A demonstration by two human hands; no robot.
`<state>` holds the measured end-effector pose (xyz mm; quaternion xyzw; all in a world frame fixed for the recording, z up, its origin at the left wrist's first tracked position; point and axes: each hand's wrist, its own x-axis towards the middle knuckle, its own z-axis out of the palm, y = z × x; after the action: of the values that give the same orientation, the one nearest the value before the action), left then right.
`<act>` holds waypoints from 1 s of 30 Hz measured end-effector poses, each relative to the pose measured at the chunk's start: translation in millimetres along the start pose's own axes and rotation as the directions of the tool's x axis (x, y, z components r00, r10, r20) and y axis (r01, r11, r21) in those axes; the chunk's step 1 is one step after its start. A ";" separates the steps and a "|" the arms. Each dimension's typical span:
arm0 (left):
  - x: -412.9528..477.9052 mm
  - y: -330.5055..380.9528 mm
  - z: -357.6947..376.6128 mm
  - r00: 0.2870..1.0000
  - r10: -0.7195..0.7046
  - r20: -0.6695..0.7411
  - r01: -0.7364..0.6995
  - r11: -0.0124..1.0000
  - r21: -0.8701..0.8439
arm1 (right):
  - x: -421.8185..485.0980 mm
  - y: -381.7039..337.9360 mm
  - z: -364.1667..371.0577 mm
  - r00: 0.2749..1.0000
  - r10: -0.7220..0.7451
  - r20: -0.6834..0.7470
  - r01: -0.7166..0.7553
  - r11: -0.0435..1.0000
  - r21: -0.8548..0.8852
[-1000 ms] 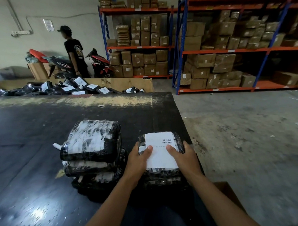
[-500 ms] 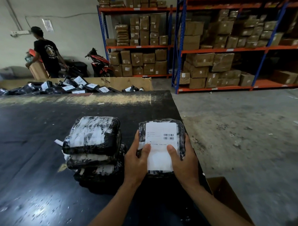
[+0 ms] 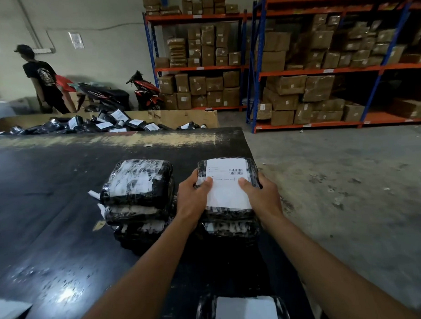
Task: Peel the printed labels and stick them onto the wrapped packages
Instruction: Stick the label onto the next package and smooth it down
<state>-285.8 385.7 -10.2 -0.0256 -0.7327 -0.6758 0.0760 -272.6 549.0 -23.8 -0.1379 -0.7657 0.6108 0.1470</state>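
head view: left hand (image 3: pixel 191 198) and right hand (image 3: pixel 260 193) clasp top package (image 3: pixel 251 168) on right stack (image 3: pixel 231 227) at table (image 3: pixel 62 188) edge; thumbs press label (image 3: pixel 227 189) flat, likely seating adhesive; far-side fingers hidden, wrap extent unclear.

The black bench (image 3: pixel 51 200), worn pale along its far edge, carries a left stack (image 3: pixel 137 205) of packages just beside a right stack (image 3: pixel 231 227); one labelled package (image 3: pixel 243 311) lies at the near edge.
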 end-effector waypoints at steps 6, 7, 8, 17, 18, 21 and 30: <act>-27.9 4.6 2.5 0.996 -0.088 -0.014 0.087 0.995 -0.044 | -20.2 3.5 -17.1 1.000 0.007 0.022 -0.009 0.995 0.096; -34.4 3.3 2.3 0.995 -0.100 -0.019 0.099 0.994 -0.051 | -25.6 4.8 -18.9 1.000 0.010 0.028 -0.013 0.995 0.099; -42.0 2.4 1.7 0.994 -0.112 -0.021 0.110 0.992 -0.054 | -32.4 5.9 -20.7 0.999 0.019 0.037 -0.022 0.996 0.090; -112.1 -7.0 -9.3 0.979 -0.204 -0.012 0.202 0.974 -0.103 | -101.4 18.2 -42.5 0.995 0.071 0.068 -0.075 0.996 0.045; -119.0 -6.0 -10.6 0.979 -0.205 -0.010 0.203 0.974 -0.099 | -108.8 17.8 -44.3 0.995 0.076 0.065 -0.079 0.996 0.039; -141.5 -5.4 -17.4 0.976 -0.217 0.014 0.218 0.973 -0.080 | -139.5 16.5 -49.4 0.994 0.097 0.046 -0.098 0.995 0.011; -222.7 -16.3 -42.3 0.952 -0.297 0.077 0.300 0.953 -0.032 | -235.5 20.5 -73.6 0.990 0.139 -0.016 -0.139 0.990 -0.015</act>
<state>-65.1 356.8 -55.6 0.0597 -0.7155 -0.6940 -0.0536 -26.6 527.3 -41.6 -0.1968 -0.7580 0.6123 0.1086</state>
